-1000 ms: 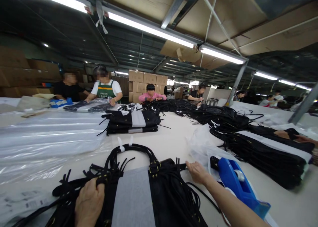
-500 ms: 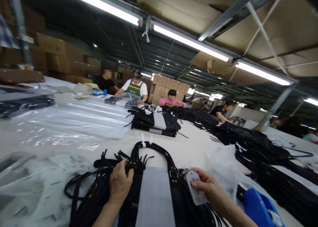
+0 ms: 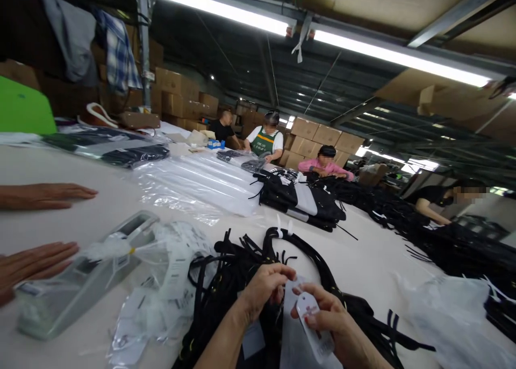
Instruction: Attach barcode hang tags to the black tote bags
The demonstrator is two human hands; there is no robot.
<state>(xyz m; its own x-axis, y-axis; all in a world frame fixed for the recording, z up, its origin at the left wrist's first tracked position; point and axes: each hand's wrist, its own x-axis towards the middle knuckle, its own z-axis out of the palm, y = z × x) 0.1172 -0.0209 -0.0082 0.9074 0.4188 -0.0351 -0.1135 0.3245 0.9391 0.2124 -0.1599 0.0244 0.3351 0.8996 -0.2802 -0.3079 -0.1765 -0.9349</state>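
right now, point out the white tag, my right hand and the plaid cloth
White tag (image 3: 307,306): head view, on its upper part
Right hand (image 3: 342,320): head view, middle of the hand
Plaid cloth (image 3: 119,51): head view, middle of its hanging face

Clear plastic sleeves (image 3: 205,183) lie spread on the pale table (image 3: 40,167), just left of the frame's centre. A greyish tape dispenser (image 3: 52,312) sits at lower left. A bright green panel (image 3: 24,105) shows at the left edge; at upper left a plaid shirt (image 3: 116,49) (blue and white) hangs beside a steel post (image 3: 144,51). Stacked cardboard boxes (image 3: 308,129) rise behind a person in pink (image 3: 327,168), right of centre. Lit tubes (image 3: 399,57) cross the top.
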